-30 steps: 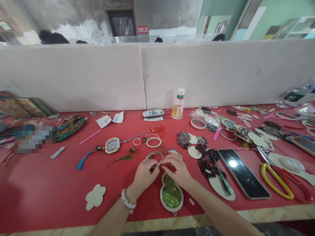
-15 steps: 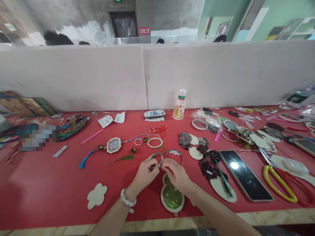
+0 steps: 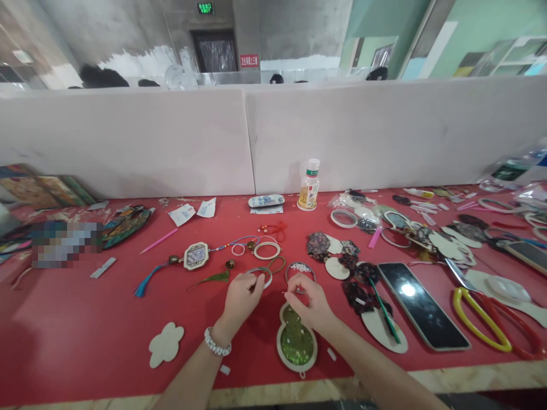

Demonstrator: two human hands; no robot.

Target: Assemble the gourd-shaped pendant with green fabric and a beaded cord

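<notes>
My left hand (image 3: pixel 243 300) is closed, its thumb and fingers pinching a thin pale ring (image 3: pixel 268 280) partly hidden behind them. My right hand (image 3: pixel 311 303) makes a pinch; a tiny pale speck shows at its fingertips, too small to name. Below that hand lies a gourd-shaped pendant (image 3: pixel 298 344) with a glittery green filling, a cream rim and a small loop at its lower end. Just beyond the right fingers, a round dish (image 3: pixel 300 267) holds small white beads. An olive cord loop (image 3: pixel 277 264) lies behind the left hand's ring.
A cream cloud-shaped piece (image 3: pixel 166 344) lies at left, a tasselled pendant (image 3: pixel 196 255) farther back. A phone (image 3: pixel 423 306), yellow-and-red-handled scissors (image 3: pixel 481 322) and a green stick (image 3: pixel 387 313) lie at right among dark shell-like pieces. A small bottle (image 3: pixel 309 188) stands by the white partition (image 3: pixel 363 134).
My hands have drawn apart, the left one moving left with the ring and the right one slightly right. More of the gourd pendant shows. The view has tilted up a little.
</notes>
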